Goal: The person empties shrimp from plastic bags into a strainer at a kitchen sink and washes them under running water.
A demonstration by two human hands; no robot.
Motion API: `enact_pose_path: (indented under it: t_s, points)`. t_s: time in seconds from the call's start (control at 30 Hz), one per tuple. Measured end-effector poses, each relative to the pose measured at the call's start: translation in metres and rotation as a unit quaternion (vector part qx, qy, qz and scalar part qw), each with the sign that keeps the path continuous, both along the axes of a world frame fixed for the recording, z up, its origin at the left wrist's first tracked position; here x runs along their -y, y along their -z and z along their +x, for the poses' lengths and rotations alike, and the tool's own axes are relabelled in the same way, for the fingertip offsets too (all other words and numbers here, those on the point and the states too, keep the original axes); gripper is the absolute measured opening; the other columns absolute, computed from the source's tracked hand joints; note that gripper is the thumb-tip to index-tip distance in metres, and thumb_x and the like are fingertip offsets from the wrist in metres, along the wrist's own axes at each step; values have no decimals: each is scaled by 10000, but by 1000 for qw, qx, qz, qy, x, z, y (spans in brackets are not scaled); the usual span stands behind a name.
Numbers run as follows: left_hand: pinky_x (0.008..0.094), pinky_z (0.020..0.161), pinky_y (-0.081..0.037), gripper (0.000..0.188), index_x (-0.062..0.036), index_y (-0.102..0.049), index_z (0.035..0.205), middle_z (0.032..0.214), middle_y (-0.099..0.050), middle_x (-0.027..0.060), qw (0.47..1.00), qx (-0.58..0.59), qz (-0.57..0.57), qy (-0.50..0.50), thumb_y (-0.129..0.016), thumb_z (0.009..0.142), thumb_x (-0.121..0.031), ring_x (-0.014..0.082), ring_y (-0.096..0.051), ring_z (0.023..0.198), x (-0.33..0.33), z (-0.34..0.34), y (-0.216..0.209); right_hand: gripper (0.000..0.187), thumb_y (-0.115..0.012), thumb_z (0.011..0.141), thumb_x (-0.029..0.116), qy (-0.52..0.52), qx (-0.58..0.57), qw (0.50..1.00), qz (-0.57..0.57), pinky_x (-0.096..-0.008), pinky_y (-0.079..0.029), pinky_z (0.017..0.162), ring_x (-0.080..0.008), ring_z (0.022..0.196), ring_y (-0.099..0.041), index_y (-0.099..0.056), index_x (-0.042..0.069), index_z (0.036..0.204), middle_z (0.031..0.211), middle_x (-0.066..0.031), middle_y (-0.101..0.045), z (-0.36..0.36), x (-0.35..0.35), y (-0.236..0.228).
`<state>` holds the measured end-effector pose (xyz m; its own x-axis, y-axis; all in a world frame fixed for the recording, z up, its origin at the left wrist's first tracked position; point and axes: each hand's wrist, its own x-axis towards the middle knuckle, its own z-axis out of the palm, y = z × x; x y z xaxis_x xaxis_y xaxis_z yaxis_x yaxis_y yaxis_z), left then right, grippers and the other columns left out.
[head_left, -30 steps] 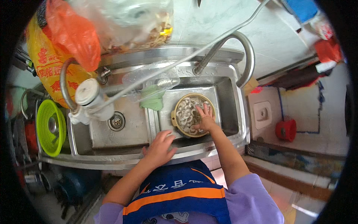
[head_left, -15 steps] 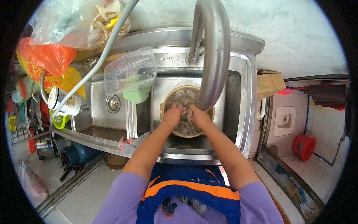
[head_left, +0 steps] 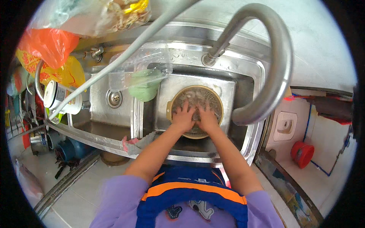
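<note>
In the right sink bowl sits a round tan basket or basin [head_left: 169, 110], its ribbed wall showing inside. Water and greyish pale pieces [head_left: 196, 94] fill it; their kind I cannot make out. My left hand [head_left: 184, 117] lies over the left part of the contents, palm down with fingers spread. Beside it, my right hand [head_left: 207, 116] rests on the right part in the same way, fingers apart. Both hands touch the wet pieces, and neither grips anything that shows.
A curved metal faucet [head_left: 283, 57] arches over the sink's right side. A clear plastic container [head_left: 118, 76] and a green cloth-like item [head_left: 145, 85] lie across the divider. A grey hose [head_left: 125, 55] crosses the left bowl. A rag [head_left: 140, 146] hangs at the front edge.
Both hands have gone from closed fingers over the pieces to spread fingers lying on them. The view has shifted, so the faucet appears further right, away from the basket.
</note>
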<state>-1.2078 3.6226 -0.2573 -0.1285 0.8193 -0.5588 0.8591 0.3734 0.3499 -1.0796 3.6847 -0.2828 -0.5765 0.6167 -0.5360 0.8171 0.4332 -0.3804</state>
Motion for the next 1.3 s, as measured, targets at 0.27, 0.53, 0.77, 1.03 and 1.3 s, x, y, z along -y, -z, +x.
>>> enact_pose_path:
  t_s: [0.27,0.53,0.77,1.03,1.3]
  points:
    - [455,773,-473,236,-91,-554,1025,1161,-453,214,983,126,45,-125,-561,789,-95,421,-550,902,-8,-10,52,391,-647,678,49,150,-169,965,-131,-378,-486,666,-259,817,-591,-547,56,1056,963,-124,-595,2,-9,25]
    - [448,770,-446,221,-55,-511,995,998,-537,206,939,206,172,-214,-555,779,-71,395,-540,894,0,-14,40,334,-651,705,126,375,-247,858,-248,-319,-484,544,-186,678,-618,-574,57,1022,851,-96,-638,6,5,5]
    - [452,850,-438,504,-93,-442,1147,1243,-389,196,985,144,69,-68,-579,680,38,427,-494,1008,21,-3,43,271,-630,706,101,160,-130,977,-52,-362,-476,720,-279,794,-622,-561,64,966,838,-133,-630,11,11,44]
    - [431,817,-444,107,-26,-581,862,955,-575,207,957,209,106,-172,-548,763,-52,367,-547,947,8,-12,63,282,-600,735,21,109,-285,952,-28,-307,-459,739,-227,819,-582,-539,64,1007,909,-130,-601,25,9,65]
    - [417,805,-462,212,-14,-562,990,935,-604,224,939,193,211,-192,-526,783,-38,369,-577,929,11,-13,75,444,-590,766,75,52,-227,969,-81,-391,-439,887,-349,1074,-512,-500,74,1201,1242,-202,-468,26,4,45]
